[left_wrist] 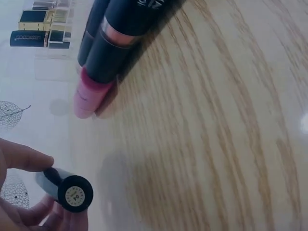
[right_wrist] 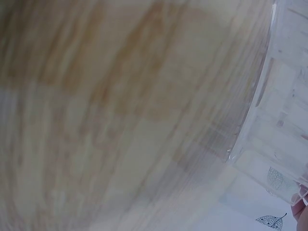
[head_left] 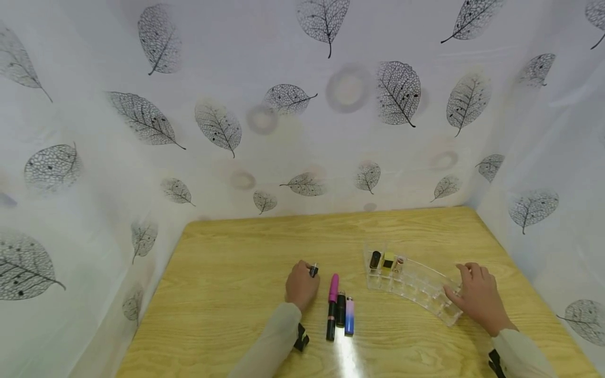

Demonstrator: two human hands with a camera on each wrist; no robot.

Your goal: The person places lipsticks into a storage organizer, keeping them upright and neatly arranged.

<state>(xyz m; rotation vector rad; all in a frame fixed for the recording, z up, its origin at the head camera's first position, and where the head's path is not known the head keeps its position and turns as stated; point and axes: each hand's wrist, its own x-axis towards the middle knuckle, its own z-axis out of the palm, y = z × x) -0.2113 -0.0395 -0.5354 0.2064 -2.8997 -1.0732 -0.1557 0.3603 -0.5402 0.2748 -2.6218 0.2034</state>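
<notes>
My left hand (head_left: 302, 285) pinches a small lipstick tube (left_wrist: 74, 193) just above the table, left of the other tubes. Its black base with a round pale label faces the left wrist camera. On the right, my right hand (head_left: 477, 296) grips the right end of a clear curved lipstick organizer (head_left: 416, 286), thumb toward its front. Only some fingertips (right_wrist: 298, 208) show at the organizer's corner in the right wrist view. Three items stand in the organizer's left slots: a black tube (head_left: 375, 260), a yellow-and-black one (head_left: 388, 261) and a small gold-toned one (head_left: 399, 264).
Between the hands lie a pink-and-black tube (head_left: 333, 304), a black tube (head_left: 341, 310) and a blue-lilac tube (head_left: 349, 316), side by side. The wood-grain table (head_left: 227, 252) is bordered by white leaf-print curtains (head_left: 283, 142) at the back and sides.
</notes>
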